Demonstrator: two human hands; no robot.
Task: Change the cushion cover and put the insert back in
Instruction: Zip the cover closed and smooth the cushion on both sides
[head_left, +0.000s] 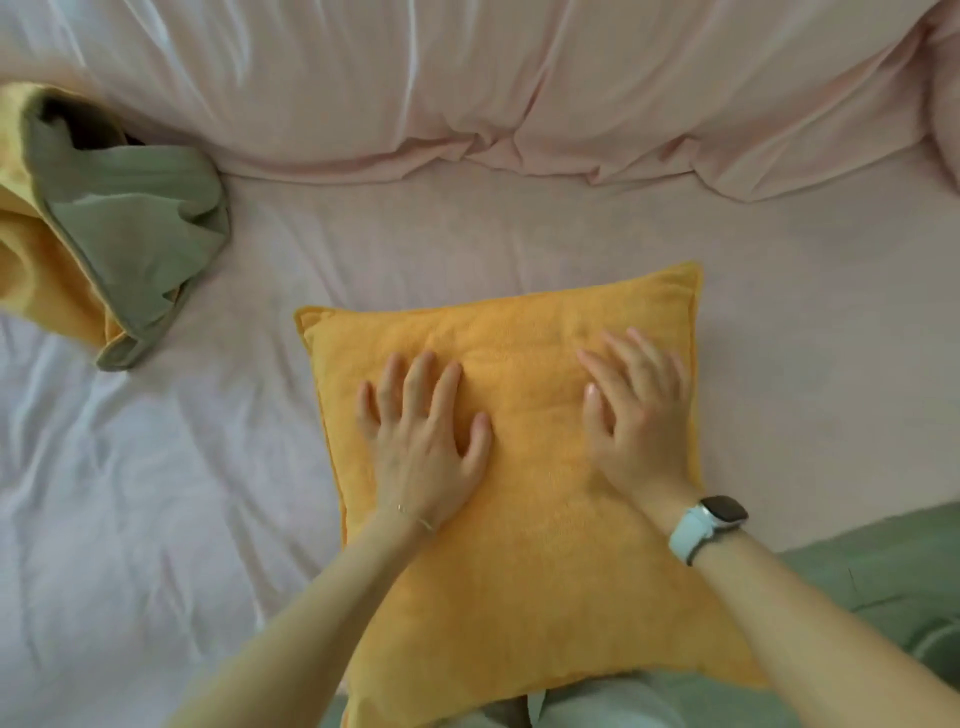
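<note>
One yellow cushion (519, 493) lies on the pink bedsheet (519, 223), and two hands press it: left hand (421, 441) and right hand (636, 415), fingers spread flat, grasping nothing. One crumpled green-and-yellow cover (104, 228) sits far left, well apart.

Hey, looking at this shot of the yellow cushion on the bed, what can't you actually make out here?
Head view only:
- Yellow cushion: its near edge is cut off by the frame's bottom, so no opening or closure shows.
- Its underside is hidden against the pink sheet.
- Cushion surface under the left hand and right hand: covered by the flat palms.
- Green and yellow fabric: cropped by the left edge.
</note>
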